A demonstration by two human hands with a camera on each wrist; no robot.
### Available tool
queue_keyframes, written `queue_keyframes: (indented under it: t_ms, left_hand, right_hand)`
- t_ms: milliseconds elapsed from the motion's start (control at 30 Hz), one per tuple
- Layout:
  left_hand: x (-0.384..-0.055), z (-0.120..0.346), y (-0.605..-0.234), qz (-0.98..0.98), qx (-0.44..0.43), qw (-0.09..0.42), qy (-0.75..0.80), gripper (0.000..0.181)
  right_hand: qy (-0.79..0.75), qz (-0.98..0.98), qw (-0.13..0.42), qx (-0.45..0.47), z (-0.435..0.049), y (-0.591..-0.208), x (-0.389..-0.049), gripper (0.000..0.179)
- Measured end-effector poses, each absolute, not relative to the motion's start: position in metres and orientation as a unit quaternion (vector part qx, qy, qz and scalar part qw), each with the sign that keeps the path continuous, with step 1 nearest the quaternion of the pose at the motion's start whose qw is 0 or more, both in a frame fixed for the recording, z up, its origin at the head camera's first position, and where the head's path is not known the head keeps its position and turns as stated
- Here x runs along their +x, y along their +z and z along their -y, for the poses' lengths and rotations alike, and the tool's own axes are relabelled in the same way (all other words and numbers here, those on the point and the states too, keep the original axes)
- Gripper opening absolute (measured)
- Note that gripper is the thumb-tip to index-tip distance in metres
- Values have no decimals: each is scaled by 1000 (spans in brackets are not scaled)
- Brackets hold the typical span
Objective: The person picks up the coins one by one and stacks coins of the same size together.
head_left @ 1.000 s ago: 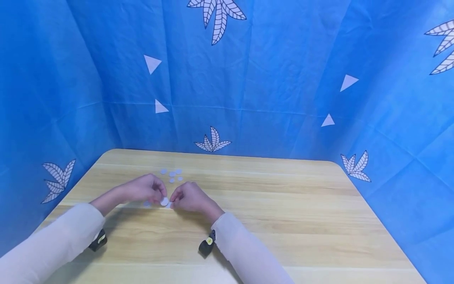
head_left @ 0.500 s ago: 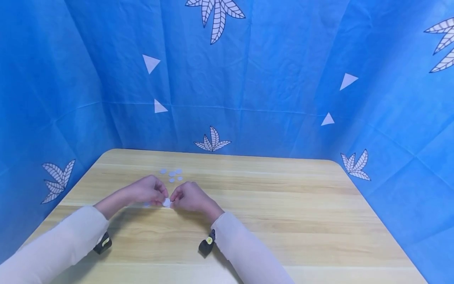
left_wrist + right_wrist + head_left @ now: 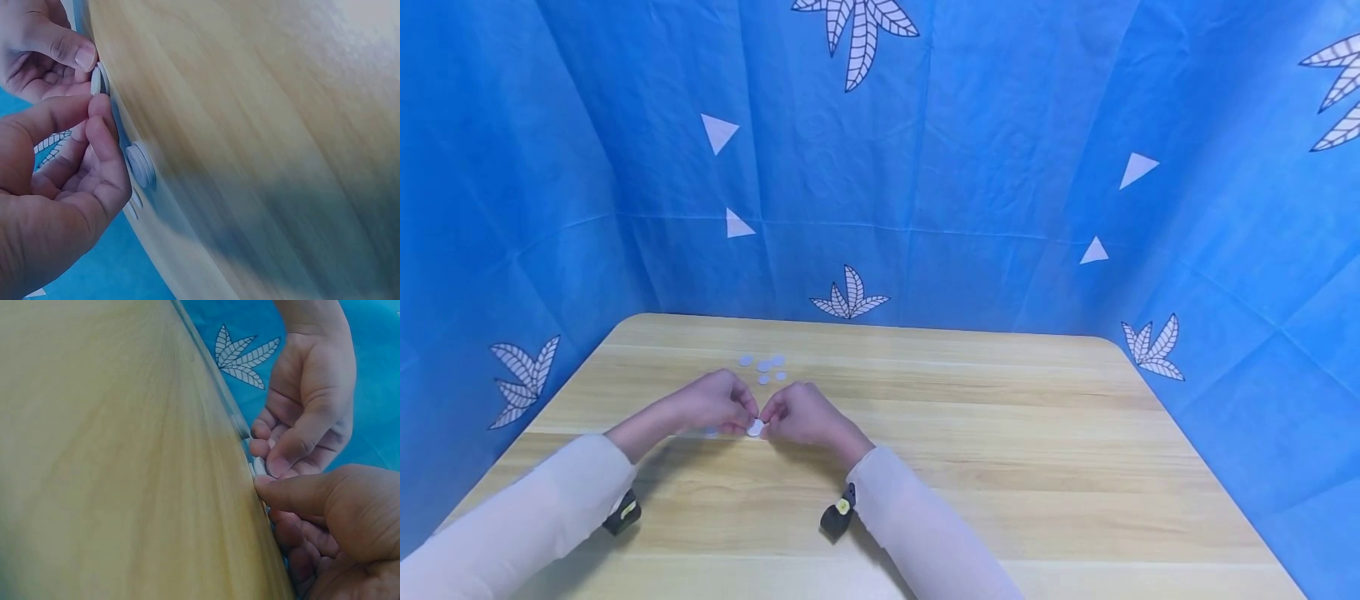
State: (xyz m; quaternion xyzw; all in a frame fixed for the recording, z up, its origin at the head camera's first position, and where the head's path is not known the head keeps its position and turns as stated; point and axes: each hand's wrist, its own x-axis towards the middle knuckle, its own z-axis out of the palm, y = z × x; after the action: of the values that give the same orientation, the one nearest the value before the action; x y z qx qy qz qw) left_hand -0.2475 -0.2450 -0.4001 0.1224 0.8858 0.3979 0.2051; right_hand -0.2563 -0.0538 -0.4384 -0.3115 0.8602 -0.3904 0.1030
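My left hand [image 3: 718,404] pinches a round white disc [image 3: 755,428] between thumb and fingertip, low over the table. In the left wrist view that disc [image 3: 96,81] is tilted on edge, with a second disc [image 3: 105,76] close behind it. My right hand [image 3: 805,417] faces the left one, its fingers curled and its thumb and fingertips at the edge of the second disc, just above or on the wood. The right wrist view shows both thumbs meeting around the discs [image 3: 260,466]. Fingers hide much of this contact. Under the left hand lie stacked white discs [image 3: 141,165].
Several loose white discs [image 3: 764,367] lie behind the hands on the wooden table [image 3: 1000,467]. Another disc [image 3: 711,432] shows partly beneath the left hand. A blue cloth [image 3: 880,167] with leaf prints surrounds the table at the back and sides.
My left hand has moved slightly right, carrying its disc up to the right fingertips and over the second disc there. The right hand has stayed in place.
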Motion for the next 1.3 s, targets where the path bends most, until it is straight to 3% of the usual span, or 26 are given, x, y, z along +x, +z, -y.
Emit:
queue_keyframes:
  t_ms: [400,767,1300]
  left_hand:
    - [-249,248,-398,-898,159,192,364,13]
    - [-251,252,-400,-906,282,158,274,19]
    - [-251,258,-400,-913,279,150,259,21]
  right_hand:
    - [-398,-858,113,-304,52,-435,-256,13]
    - [-395,-858,114,-308,52,-437,-257,14]
    - [-396,-857,115,-307,52,-438,-257,12]
